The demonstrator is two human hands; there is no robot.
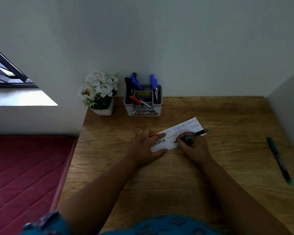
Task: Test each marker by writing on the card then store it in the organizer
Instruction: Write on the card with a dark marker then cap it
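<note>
A white card (192, 127) with several handwritten words lies on the wooden desk (219, 116). My right hand (192, 145) grips a black marker (193, 135) with its tip on the card. My left hand (145, 144) presses the card's left end with fingers spread, and an orange-red cap (152, 134) is tucked between its fingers. The grey organizer (143, 109) stands at the back and holds several blue and black markers plus a red marker (137, 100) lying slanted in its front section. A green marker (278, 158) lies loose at the right.
A white pot of white flowers (100, 92) stands left of the organizer against the wall. A side wall (288, 99) bounds the desk at right. A red mattress (24, 175) lies left of the desk, below a window sill (20, 99).
</note>
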